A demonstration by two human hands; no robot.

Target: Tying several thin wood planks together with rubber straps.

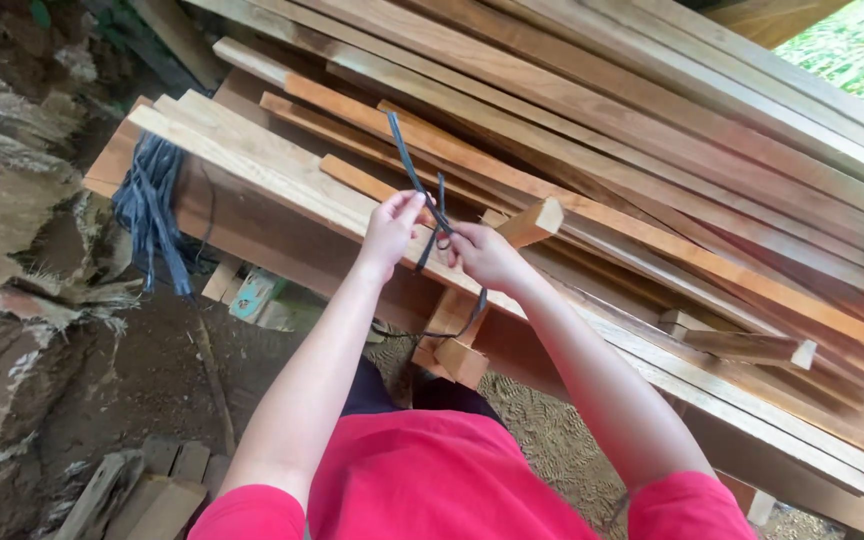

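A: What do the hands hold, and where?

B: A dark strap (pixel 422 190), thin and flat, is held above the near edge of a stack of planks (pixel 652 200). The left hand (pixel 390 228) pinches it between thumb and fingertips, the other fingers curled in. The right hand (pixel 484 255) is closed around the lower part of the strap, beside a short wood block (pixel 530 221) that juts up from the stack.

A: How is the strap likely to handle?

B: Judging by its loops and its free end standing up over the planks, it is light, limp along its length yet springy enough to hold a curve. It looks smooth, so it may slip through a loose pinch. The best hold seems to be close to the crossing of its strands, where both hands now meet.

A: And the pose of the arms?

B: Both forearms reach forward and converge, wrists nearly touching, palms turned inward toward each other.

A: What else lies nearby?

B: A bundle of similar dark straps (pixel 152 205) hangs off the left end of the stack. Wood offcuts (pixel 142 490) lie on the earth floor below.
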